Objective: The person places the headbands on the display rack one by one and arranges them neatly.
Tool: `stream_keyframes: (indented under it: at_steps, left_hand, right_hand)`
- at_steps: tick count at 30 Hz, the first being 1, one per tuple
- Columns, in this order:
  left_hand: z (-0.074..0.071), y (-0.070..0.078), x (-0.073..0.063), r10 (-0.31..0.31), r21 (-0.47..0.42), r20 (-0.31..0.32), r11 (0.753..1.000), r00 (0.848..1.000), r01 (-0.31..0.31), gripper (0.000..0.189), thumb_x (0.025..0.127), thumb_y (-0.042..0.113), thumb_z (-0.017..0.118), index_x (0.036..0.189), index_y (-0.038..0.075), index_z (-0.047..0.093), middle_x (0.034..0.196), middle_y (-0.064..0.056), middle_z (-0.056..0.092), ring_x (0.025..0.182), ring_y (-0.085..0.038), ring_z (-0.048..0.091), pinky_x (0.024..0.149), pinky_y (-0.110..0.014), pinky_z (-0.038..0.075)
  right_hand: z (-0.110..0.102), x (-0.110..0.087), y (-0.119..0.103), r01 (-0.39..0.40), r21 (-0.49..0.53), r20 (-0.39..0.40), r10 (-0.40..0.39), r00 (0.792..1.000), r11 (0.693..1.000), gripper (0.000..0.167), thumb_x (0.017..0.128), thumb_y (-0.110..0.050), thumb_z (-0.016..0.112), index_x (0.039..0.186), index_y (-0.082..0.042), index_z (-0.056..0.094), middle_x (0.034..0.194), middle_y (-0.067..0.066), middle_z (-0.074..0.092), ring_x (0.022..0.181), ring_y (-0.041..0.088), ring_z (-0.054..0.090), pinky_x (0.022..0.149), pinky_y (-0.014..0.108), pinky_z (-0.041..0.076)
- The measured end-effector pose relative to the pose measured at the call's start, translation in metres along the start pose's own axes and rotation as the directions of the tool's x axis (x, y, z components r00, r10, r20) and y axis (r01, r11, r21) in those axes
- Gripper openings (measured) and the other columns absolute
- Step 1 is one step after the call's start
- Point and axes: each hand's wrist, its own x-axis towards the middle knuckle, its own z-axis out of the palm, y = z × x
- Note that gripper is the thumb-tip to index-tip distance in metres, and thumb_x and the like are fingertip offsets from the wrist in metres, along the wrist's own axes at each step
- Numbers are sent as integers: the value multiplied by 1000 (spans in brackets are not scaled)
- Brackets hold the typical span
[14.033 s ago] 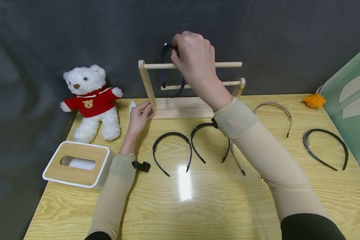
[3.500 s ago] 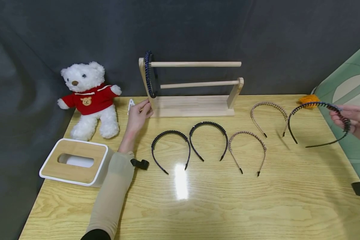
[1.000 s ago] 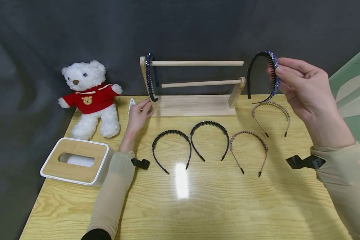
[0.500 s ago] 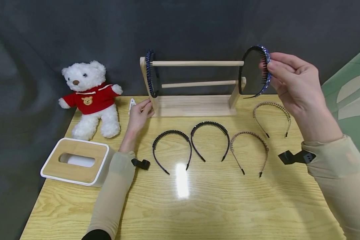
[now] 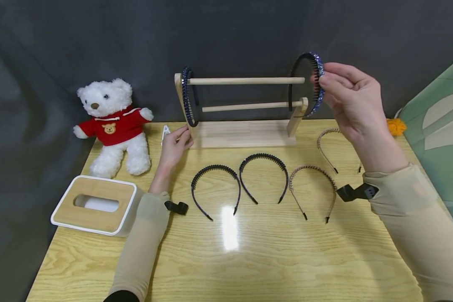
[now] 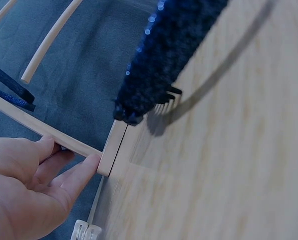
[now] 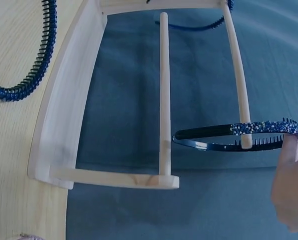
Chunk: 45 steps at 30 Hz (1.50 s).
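Right hand [image 5: 356,98] pinches a headband [image 5: 319,69], left hand [image 5: 175,144] the rack [image 5: 241,134]; loose headbands [image 5: 263,156] lie mid-frame, bear [image 5: 113,119] and tissue box [image 5: 126,205] frame left.

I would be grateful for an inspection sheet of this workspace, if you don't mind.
Surface: wood-grain table, glare patch near centre.
Job's things: wooden rack with one hung headband; two dark headbands and two pinkish headbands on the table.
Clutter: teddy bear, slotted box, small white object, orange item.
Hands: left hand pinches the rack's left upright; right hand pinches a glittery headband at the upper bar's free end.
Cables: nothing seen.
Surroundings: dark cloth behind, green panel right.
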Motion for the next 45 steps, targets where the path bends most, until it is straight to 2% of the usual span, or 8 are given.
stream_keyframes:
  at_steps: [5, 14, 25, 35, 40, 45]
  left_hand:
    - [0, 0, 0, -9, -11, 7, 1000, 1000, 9, 38, 114, 3, 51, 150, -9, 54, 147, -31, 58, 132, -43, 61, 105, -29, 60]
    - [0, -3, 1, -22, -16, -10, 1000, 1000, 22, 38, 113, 2, 52, 150, -7, 55, 138, -35, 61, 127, -42, 62, 104, -30, 60]
    - [0, -2, 2, -38, -34, -3, 999, 999, 38, 39, 114, 3, 50, 152, -7, 53, 148, -31, 57, 133, -42, 59, 107, -30, 59]
    - [1, 0, 1, -32, -15, -7, 999, 999, 31, 38, 114, 4, 51, 151, -7, 55, 146, -31, 59, 130, -42, 61, 105, -30, 59]
    - [0, 0, 1, -37, -6, -2, 999, 999, 37, 39, 114, 5, 51, 151, -5, 55, 140, -32, 61, 128, -42, 62, 107, -31, 59]
    - [-1, -1, 1, -35, -12, -1, 999, 999, 35, 39, 114, 5, 51, 152, -6, 54, 144, -32, 59, 131, -43, 61, 107, -32, 59]
  right_hand:
    - [7, 1, 7, 23, -23, 15, -22, 1000, 999, 27, 91, 22, 72, 117, 16, 71, 104, 25, 78, 93, 31, 79, 84, 34, 68]
    - [22, 4, 19, 20, -45, 35, -19, 999, 999, 28, 90, 21, 73, 117, 14, 71, 103, 24, 78, 93, 31, 79, 83, 30, 68]
    - [35, 7, 35, 19, -82, 56, -15, 998, 996, 26, 90, 18, 77, 115, 13, 73, 100, 22, 79, 90, 27, 80, 72, 23, 68]
    - [50, 8, 45, 32, -67, 100, -25, 995, 997, 24, 91, 19, 75, 114, 14, 72, 101, 22, 78, 92, 29, 79, 85, 29, 68]
    - [60, 8, 54, 39, -90, 100, -30, 995, 995, 24, 91, 17, 76, 115, 11, 73, 102, 21, 79, 93, 27, 79, 86, 29, 68]
    - [75, 9, 66, 29, -105, 113, -17, 993, 994, 22, 93, 15, 75, 114, 9, 74, 102, 19, 79, 92, 25, 79, 83, 27, 68]
